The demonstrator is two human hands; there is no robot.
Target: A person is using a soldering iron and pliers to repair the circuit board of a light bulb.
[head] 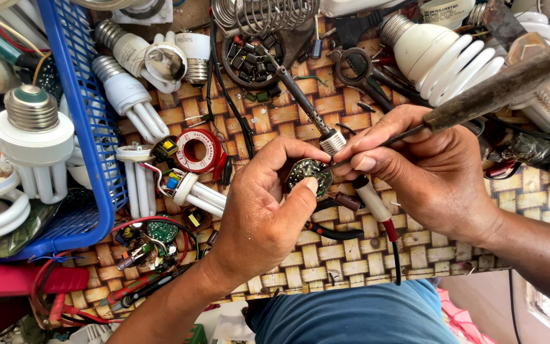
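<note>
Two hands over cluttered woven counter (pixel 326 255): left hand (pixel 262 210) fingers pinch round circuit board (pixel 309 173); right hand (pixel 428 172) fingers grip soldering iron (pixel 504 86); blue basket (pixel 90 127) left.

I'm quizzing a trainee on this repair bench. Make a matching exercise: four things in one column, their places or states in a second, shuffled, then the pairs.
Things:
1. round circuit board
2. soldering iron
3. solder spool
4. blue basket

Places or states:
A. lying on the woven mat, left of the hands
B. pinched in the left hand
C. at the left edge, holding spiral bulbs
D. gripped by the right hand, tip at the board

Pairs: 1-B, 2-D, 3-A, 4-C
</note>
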